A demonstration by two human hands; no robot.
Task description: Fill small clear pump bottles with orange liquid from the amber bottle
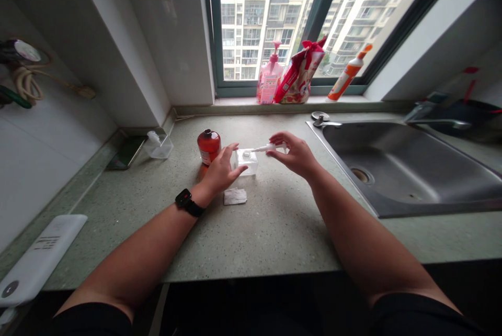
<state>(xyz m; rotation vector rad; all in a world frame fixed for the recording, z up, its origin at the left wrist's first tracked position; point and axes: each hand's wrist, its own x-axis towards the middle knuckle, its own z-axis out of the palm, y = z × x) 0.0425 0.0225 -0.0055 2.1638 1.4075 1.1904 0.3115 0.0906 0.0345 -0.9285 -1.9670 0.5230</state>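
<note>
On the counter, a clear square bottle (248, 165) stands upright with its round mouth uncovered. My left hand (220, 169) is closed around its left side, thumb on the near face and fingers behind. To the right, my right hand (292, 153) pinches a white pump head (270, 147) held nearly level. Its thin tube points left, with the tip at or just above the bottle's mouth; I cannot tell whether it is inside. An amber-red bottle (209, 146) with an uncapped dark neck stands just behind my left hand. A folded white tissue (235, 196) lies in front of the clear bottle.
Another clear container with a white pump (160, 146) stands at left beside a dark phone-like slab (127, 152). A white power bank-like device (43, 257) lies front left. The steel sink (408, 168) is at right. A pink pump bottle (269, 82), red bag (300, 77) and orange-white bottle (347, 77) line the sill.
</note>
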